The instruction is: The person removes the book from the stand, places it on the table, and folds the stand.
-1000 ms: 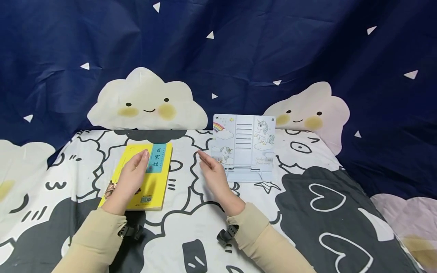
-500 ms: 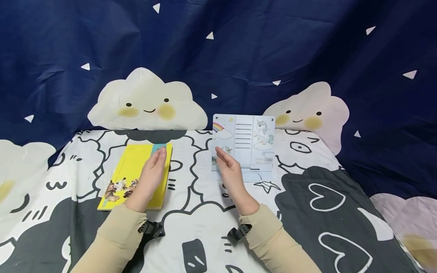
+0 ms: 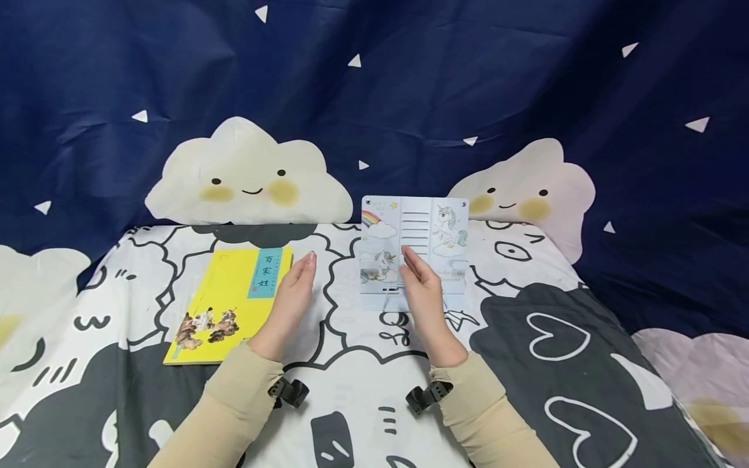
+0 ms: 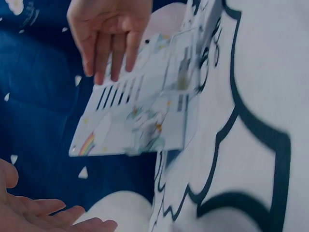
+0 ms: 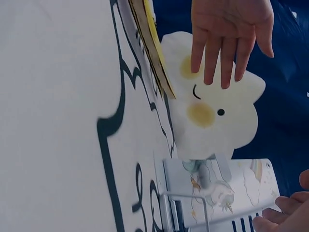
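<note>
Both hands hover over the patterned cloth, palms facing each other, fingers straight, nothing held. My left hand (image 3: pixel 292 296) is just right of a yellow book (image 3: pixel 225 279) with a blue title panel, lying flat. My right hand (image 3: pixel 426 302) overlaps the lower part of a white book stand (image 3: pixel 447 234) printed with unicorns and a rainbow. The stand leans upright, with slots down its middle and wire holders at its foot. In the left wrist view, the right hand (image 4: pixel 113 36) hangs before the stand (image 4: pixel 111 128). The right wrist view shows the left hand (image 5: pixel 231 34) beyond the book's edge (image 5: pixel 154 53).
A white cloth (image 3: pixel 357 403) with black cartoon outlines and dark grey patches covers the surface. Behind it hangs a navy curtain (image 3: pixel 409 84) with white triangles and smiling clouds (image 3: pixel 248 156). A small black camera (image 3: pixel 289 392) is strapped to each wrist.
Both hands have moved right, staying apart and open. The left hand has left its position over the book, uncovering its title. The right hand now overlaps the stand. Book and stand have not moved.
</note>
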A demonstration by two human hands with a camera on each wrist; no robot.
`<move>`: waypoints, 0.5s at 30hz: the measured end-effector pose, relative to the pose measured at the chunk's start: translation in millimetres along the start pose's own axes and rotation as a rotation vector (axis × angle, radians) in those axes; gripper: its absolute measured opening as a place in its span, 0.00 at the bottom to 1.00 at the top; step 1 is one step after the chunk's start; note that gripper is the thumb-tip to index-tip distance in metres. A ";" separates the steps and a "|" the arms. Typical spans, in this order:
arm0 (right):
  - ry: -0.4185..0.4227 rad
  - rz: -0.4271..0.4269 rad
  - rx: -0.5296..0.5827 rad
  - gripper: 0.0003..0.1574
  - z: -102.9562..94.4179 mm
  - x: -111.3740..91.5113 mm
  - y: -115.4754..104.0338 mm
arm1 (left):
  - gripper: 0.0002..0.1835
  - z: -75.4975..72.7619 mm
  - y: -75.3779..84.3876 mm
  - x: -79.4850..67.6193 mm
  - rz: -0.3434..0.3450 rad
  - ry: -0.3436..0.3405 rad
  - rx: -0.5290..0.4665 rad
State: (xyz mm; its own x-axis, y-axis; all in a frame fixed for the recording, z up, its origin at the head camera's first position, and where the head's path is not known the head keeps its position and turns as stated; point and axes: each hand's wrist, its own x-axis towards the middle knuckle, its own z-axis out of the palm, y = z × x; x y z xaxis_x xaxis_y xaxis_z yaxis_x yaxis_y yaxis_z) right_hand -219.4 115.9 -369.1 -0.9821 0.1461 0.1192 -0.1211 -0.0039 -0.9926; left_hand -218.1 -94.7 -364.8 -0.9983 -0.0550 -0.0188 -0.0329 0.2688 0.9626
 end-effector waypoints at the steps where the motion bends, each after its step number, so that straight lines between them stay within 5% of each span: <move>1: 0.010 0.000 -0.003 0.30 -1.0 0.0 -0.4 | 0.33 3.1 0.4 -0.1 0.003 -0.007 0.011; 6: 0.054 -0.012 -0.017 0.30 -8.2 1.8 -2.1 | 0.33 20.4 2.2 -0.9 0.034 -0.048 0.029; 15: 0.127 -0.020 -0.023 0.30 -31.7 11.0 -7.7 | 0.34 45.1 5.6 2.9 -0.005 -0.081 -0.124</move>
State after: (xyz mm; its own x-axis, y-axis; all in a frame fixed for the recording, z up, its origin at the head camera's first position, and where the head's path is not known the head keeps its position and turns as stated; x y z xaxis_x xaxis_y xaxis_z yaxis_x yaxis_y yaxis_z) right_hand -224.6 148.9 -360.8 -0.9531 0.2702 0.1366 -0.1354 0.0229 -0.9905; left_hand -223.3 -50.1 -371.6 -0.9989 0.0232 -0.0405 -0.0367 0.1475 0.9884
